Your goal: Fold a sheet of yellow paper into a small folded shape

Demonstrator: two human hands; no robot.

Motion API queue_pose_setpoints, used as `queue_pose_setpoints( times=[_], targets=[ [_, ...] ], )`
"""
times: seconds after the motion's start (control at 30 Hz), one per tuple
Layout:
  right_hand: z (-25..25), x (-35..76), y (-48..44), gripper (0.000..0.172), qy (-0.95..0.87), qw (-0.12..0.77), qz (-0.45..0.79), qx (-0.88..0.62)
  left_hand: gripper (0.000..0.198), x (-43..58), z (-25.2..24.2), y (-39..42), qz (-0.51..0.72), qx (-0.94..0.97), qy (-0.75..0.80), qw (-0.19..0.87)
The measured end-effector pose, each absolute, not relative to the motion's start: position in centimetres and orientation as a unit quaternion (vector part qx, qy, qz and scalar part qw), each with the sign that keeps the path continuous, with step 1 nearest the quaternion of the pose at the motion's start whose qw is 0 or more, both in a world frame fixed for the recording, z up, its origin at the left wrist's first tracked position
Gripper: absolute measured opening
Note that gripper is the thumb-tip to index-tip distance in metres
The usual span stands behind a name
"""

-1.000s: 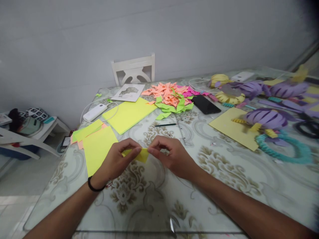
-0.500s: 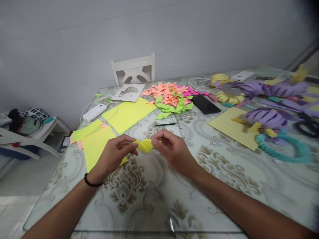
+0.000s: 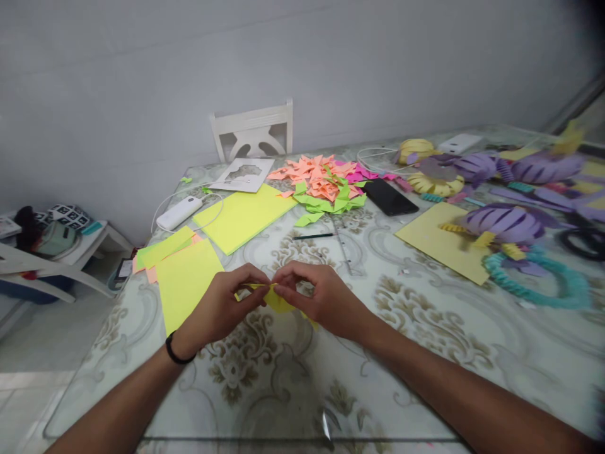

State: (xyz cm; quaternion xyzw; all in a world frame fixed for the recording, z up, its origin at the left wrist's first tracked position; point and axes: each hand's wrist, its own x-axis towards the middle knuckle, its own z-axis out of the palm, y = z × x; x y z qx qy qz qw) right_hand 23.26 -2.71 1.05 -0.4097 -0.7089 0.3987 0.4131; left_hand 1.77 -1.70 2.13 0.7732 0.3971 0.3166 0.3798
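Between my two hands is a small folded piece of yellow paper (image 3: 280, 301), held above the patterned table. My left hand (image 3: 231, 301) pinches its left side between thumb and fingers; a black band circles that wrist. My right hand (image 3: 321, 296) grips the paper's upper edge, its fingertips almost meeting those of the left. Part of the paper is hidden behind the fingers. Left of my left hand lie yellow sheets (image 3: 186, 277), with a larger yellow stack (image 3: 246, 217) farther back. A thin dark pen-like stick (image 3: 313, 236) rests beyond my hands, near a clear ruler (image 3: 344, 249).
Folded orange paper pieces (image 3: 312, 173) and green ones (image 3: 326, 203) are heaped at the back, beside a black phone (image 3: 391, 197). A white power bank (image 3: 179, 213) with a cable sits left. Purple paper lanterns (image 3: 503, 224), a turquoise ring (image 3: 539, 296) and black-handled scissors (image 3: 583, 244) lie right.
My hands have come closer together, the right one moving left and slightly down. The folded yellow paper is turned, now hanging below the fingertips rather than stretched between them.
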Motion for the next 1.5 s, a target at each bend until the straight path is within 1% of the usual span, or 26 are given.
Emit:
queue_pose_setpoints(
  times=[0.1, 0.2, 0.3, 0.43, 0.57, 0.67, 0.83, 0.93, 1.0, 1.07, 1.2, 1.3, 1.4, 1.5],
  targets=[
    [1.1, 23.3, -2.8, 0.004, -0.708, 0.408, 0.407, -0.408, 0.008, 1.8, 2.0, -1.7, 0.324, 0.791, 0.389, 0.344],
    [1.0, 23.3, -2.8, 0.003, -0.707, 0.422, 0.397, -0.406, 0.01, 1.8, 1.8, -1.6, 0.337, 0.785, 0.395, 0.339],
    [0.9, 23.4, -2.8, 0.003, -0.7, 0.442, 0.393, -0.401, 0.017, 1.7, 1.8, -1.6, 0.357, 0.759, 0.416, 0.352],
    [0.8, 23.3, -2.7, 0.008, -0.669, 0.451, 0.445, -0.388, 0.009, 1.7, 2.0, -1.5, 0.362, 0.736, 0.413, 0.396],
    [0.9, 23.2, -2.5, 0.013, -0.636, 0.464, 0.48, -0.388, 0.01, 1.8, 2.1, -1.4, 0.371, 0.723, 0.411, 0.413],
    [0.9, 23.4, -2.4, 0.013, -0.638, 0.462, 0.468, -0.399, 0.011, 2.0, 2.2, -1.5, 0.374, 0.714, 0.403, 0.433],
    [0.8, 23.9, -2.3, 0.015, -0.672, 0.472, 0.397, -0.41, 0.011, 2.5, 2.3, -1.7, 0.396, 0.698, 0.375, 0.464],
    [0.6, 24.0, -2.2, 0.021, -0.664, 0.482, 0.408, -0.402, 0.007, 2.7, 2.5, -1.8, 0.414, 0.705, 0.359, 0.451],
    [0.5, 23.9, -2.2, 0.022, -0.654, 0.486, 0.429, -0.39, 0.005, 2.7, 2.7, -1.9, 0.416, 0.712, 0.354, 0.442],
    [0.5, 23.8, -2.2, 0.02, -0.647, 0.493, 0.443, -0.378, 0.005, 2.7, 2.7, -2.0, 0.417, 0.726, 0.352, 0.419],
    [0.7, 23.7, -2.4, 0.016, -0.647, 0.503, 0.443, -0.364, 0.004, 2.4, 2.5, -2.1, 0.426, 0.774, 0.327, 0.335],
    [0.9, 23.8, -2.5, 0.019, -0.652, 0.507, 0.439, -0.354, 0.007, 2.2, 2.5, -2.1, 0.432, 0.805, 0.296, 0.278],
    [1.1, 24.0, -2.4, 0.022, -0.656, 0.501, 0.449, -0.342, 0.015, 2.1, 2.6, -2.4, 0.434, 0.842, 0.259, 0.187],
    [1.2, 23.9, -2.3, 0.028, -0.649, 0.491, 0.473, -0.337, 0.027, 1.7, 2.6, -2.8, 0.418, 0.867, 0.258, 0.082]
  ],
)
